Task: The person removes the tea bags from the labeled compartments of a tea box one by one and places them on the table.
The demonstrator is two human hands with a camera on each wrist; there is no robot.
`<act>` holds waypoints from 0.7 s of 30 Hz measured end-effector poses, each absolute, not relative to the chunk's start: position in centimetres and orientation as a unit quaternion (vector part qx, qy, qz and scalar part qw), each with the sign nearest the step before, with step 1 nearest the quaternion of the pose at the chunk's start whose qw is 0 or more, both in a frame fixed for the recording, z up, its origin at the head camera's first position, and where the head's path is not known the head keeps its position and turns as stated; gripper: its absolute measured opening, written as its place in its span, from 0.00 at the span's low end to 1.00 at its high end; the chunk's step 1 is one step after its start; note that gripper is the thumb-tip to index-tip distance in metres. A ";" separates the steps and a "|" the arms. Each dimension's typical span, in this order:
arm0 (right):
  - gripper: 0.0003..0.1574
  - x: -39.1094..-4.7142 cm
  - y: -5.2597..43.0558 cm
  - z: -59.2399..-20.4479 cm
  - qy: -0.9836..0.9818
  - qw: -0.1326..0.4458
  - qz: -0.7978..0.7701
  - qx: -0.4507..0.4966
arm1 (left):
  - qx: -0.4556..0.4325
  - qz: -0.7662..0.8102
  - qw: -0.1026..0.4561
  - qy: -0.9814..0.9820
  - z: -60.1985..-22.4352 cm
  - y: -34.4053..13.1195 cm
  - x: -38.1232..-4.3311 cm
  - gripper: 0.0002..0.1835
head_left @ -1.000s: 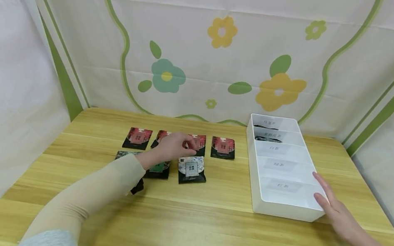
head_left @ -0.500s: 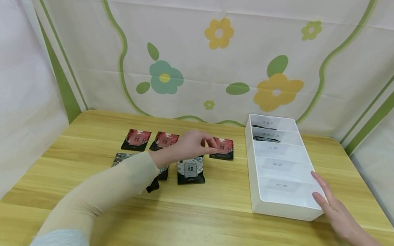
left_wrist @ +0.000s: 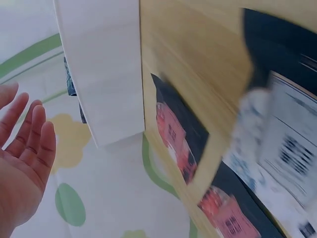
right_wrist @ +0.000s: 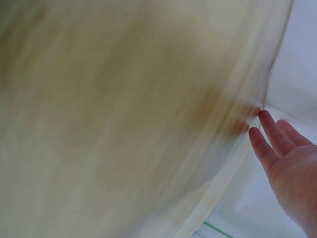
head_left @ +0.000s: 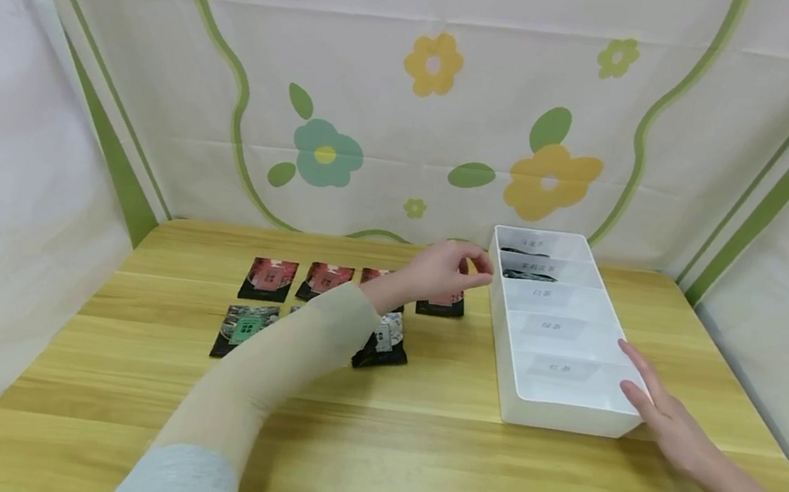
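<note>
My left hand (head_left: 439,273) hovers beside the back-left side of the white divided box (head_left: 563,418), above the rightmost red-and-black sachet (head_left: 441,306). Its fingers curve loosely with nothing visible between them; the left wrist view shows that hand (left_wrist: 25,168) with an uncovered palm. Thumb and fingers of my right hand (head_left: 675,428) rest against the box's front-right edge, fairly straight. Several red-and-black sachets (head_left: 268,280) lie in a back row. Before them are a green-labelled sachet (head_left: 245,330) and a white-labelled one (head_left: 382,343), with my left arm covering part of the group.
Dark sachets (head_left: 530,276) stand in the box's two rear compartments. Printed labels (head_left: 551,326) mark the compartments. The wooden table (head_left: 408,475) meets a flowered curtain (head_left: 389,69) at its back edge, with white cloth (head_left: 4,166) at the sides.
My left hand has travelled right, from above the red sachets to the box's left side. The right hand keeps its place at the box. The sachets appear unmoved.
</note>
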State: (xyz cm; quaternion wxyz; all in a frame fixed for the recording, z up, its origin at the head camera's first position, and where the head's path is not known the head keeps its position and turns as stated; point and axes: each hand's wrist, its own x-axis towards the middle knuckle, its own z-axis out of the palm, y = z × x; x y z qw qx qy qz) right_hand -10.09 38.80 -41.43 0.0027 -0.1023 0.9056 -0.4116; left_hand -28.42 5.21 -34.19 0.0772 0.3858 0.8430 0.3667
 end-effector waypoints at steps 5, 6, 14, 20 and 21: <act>0.37 -10.2 38.7 -41.3 0.908 0.003 -0.406 -0.100 | 0.378 0.387 0.065 0.838 -34.6 7.0 -29.2 0.10; 0.37 -10.2 38.7 -41.3 0.909 0.004 -0.405 -0.100 | 0.374 0.395 0.067 0.837 -34.8 7.3 -29.3 0.11; 0.37 -10.2 38.7 -41.2 0.911 0.006 -0.402 -0.098 | 0.350 0.433 0.083 0.827 -35.8 9.7 -29.9 0.25; 0.37 -10.2 38.8 -41.2 0.909 0.006 -0.405 -0.098 | 0.323 0.412 0.087 0.848 -37.1 10.6 -30.4 0.27; 0.37 -10.2 38.8 -41.2 0.909 0.006 -0.404 -0.098 | 0.318 0.408 0.087 0.851 -37.2 10.7 -30.5 0.26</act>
